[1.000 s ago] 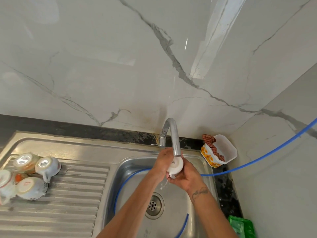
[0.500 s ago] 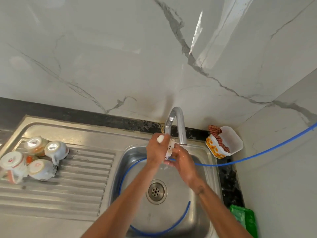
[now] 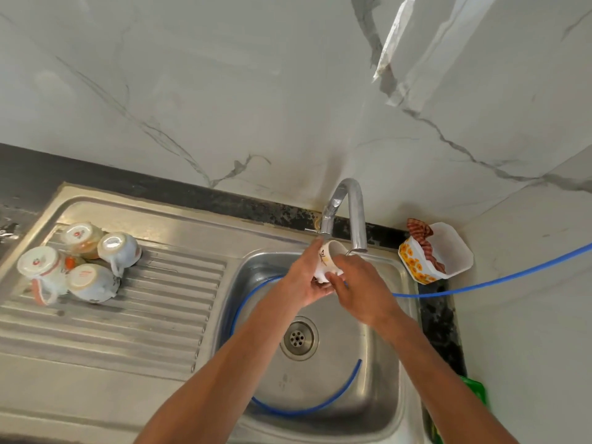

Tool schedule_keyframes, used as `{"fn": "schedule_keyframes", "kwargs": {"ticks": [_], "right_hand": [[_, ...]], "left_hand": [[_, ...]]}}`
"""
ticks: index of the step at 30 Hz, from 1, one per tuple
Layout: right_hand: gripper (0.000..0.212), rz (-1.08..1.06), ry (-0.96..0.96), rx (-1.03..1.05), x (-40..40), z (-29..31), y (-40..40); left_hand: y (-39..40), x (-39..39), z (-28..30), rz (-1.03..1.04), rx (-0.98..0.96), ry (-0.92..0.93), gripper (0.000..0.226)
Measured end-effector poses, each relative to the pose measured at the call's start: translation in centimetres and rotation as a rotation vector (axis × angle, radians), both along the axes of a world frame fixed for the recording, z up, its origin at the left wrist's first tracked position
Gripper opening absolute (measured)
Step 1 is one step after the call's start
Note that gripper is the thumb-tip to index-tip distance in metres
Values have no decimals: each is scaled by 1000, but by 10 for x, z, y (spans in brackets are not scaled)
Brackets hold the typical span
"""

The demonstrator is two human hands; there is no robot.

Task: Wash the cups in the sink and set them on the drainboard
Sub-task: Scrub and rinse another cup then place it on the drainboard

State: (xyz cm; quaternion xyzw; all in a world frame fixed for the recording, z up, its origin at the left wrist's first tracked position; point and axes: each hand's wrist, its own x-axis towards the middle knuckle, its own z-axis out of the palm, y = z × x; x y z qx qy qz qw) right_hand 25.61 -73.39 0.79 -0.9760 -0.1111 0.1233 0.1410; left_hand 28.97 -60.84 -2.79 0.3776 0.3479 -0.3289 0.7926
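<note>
A small white cup (image 3: 327, 259) with a printed pattern is held under the chrome tap (image 3: 347, 216), over the steel sink (image 3: 381, 363). My left hand (image 3: 302, 280) wraps its left side and bottom. My right hand (image 3: 360, 288) grips it from the right, fingers at its rim. The cup's mouth tilts up toward the spout. On the ribbed drainboard (image 3: 153, 302) at the left, several cups (image 3: 93, 278) stand upside down in a tight cluster. No other cup shows in the sink basin.
A blue hose (image 3: 499, 278) runs from the right wall into the sink and curls around the drain (image 3: 298, 338). A white flowered tub (image 3: 435, 254) with a checked cloth sits right of the tap. A green object (image 3: 474, 392) lies at the right counter edge.
The view dropped and drew closer. The cup has turned in my hands, from bottom-out to mouth toward the spout, and both hands still hold it under the tap.
</note>
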Motion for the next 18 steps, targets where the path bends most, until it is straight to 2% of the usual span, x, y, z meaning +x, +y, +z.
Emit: {"fn": "schedule_keyframes", "kwargs": {"ticks": [3,5,8,11,15,18], "right_hand": [[37,156,-51,-248,-11,-1,-1],[47,122,-65,-318,-9,1,-3],[52,81,-96,-310,-6,7,12],[51,155,-86,-309,-23,8,19],[51,44,-86,-316,-19,10,14],[51,65,-91,-264,-25,7,27]], "left_hand": [[2,1,-9,-16,22,-25,42],[9,0,-14,-28,50,-55,40],[13,-1,-15,-13,28,-78,42],[20,-5,-15,12,-45,-69,43],[23,-12,-14,-50,16,-103,43],[20,-13,-6,-30,-8,-107,41]]}}
